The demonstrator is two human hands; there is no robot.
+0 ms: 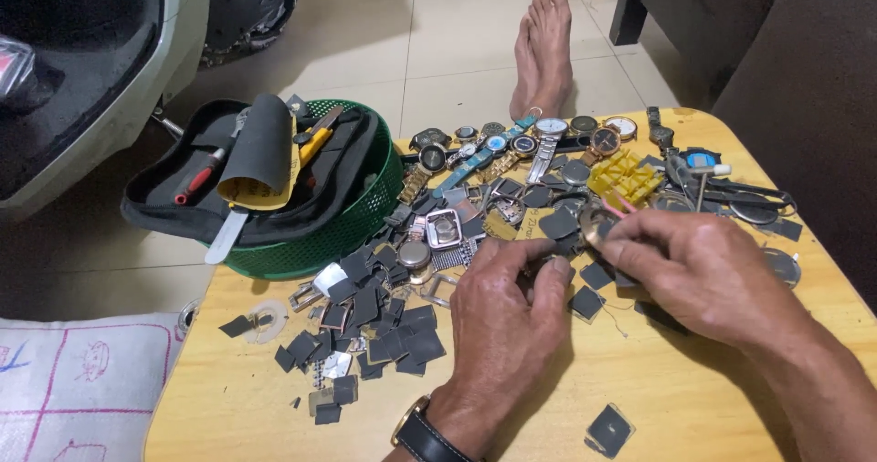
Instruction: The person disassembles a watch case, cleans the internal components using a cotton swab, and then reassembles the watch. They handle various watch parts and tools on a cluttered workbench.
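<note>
On the wooden worktop (639, 398), at ten o'clock, our green basket (356, 220) carries a black tool pouch (164, 197) with one red-handled screwdriver (196, 177). Watches (521, 147) line twelve o'clock, too overlapped to count. Our left hand (507, 311) and right hand (699, 270) curl together, pinching a small round watch case (596, 226) at center.

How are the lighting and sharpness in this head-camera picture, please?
Head view: soft, even light, with a dull sheen on the floor tiles; faint shadows under the left hand and right hand; the watches are sharp, both hands slightly motion-soft.
</note>
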